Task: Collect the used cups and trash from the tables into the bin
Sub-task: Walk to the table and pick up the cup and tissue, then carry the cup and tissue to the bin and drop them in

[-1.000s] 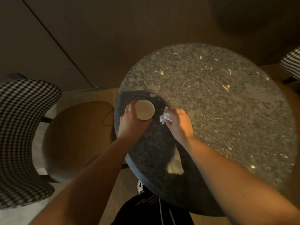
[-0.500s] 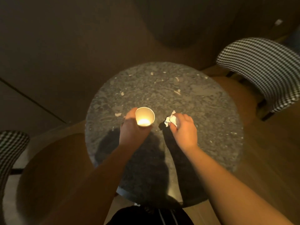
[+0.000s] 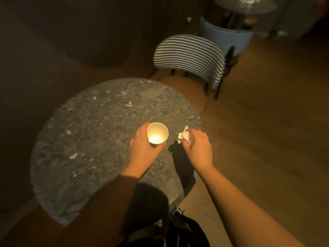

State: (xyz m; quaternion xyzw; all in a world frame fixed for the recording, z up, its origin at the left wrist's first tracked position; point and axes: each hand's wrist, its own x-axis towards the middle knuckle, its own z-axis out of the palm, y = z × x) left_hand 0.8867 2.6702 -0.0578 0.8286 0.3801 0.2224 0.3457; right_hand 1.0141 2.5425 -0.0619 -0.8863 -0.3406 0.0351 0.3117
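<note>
A white paper cup [image 3: 157, 133] is held upright in my left hand [image 3: 143, 147], above the right part of the round dark stone table [image 3: 85, 139]. The cup looks empty, and light glows on its bottom. My right hand [image 3: 198, 148] is closed on a crumpled white tissue [image 3: 184, 137], at the table's right edge. Both hands are lifted a little off the tabletop and cast shadows on it.
A chair with a striped back [image 3: 188, 56] and tan seat stands beyond the table to the right. Farther back are a pale blue chair [image 3: 226, 36] and another round table [image 3: 249, 4] with items on it. Wooden floor [image 3: 267, 131] stretches to the right.
The view has swung right and pulled back, bringing the striped chair and the far table into sight. Both hands, holding the cup and the tissue, have shifted toward the table's right edge.
</note>
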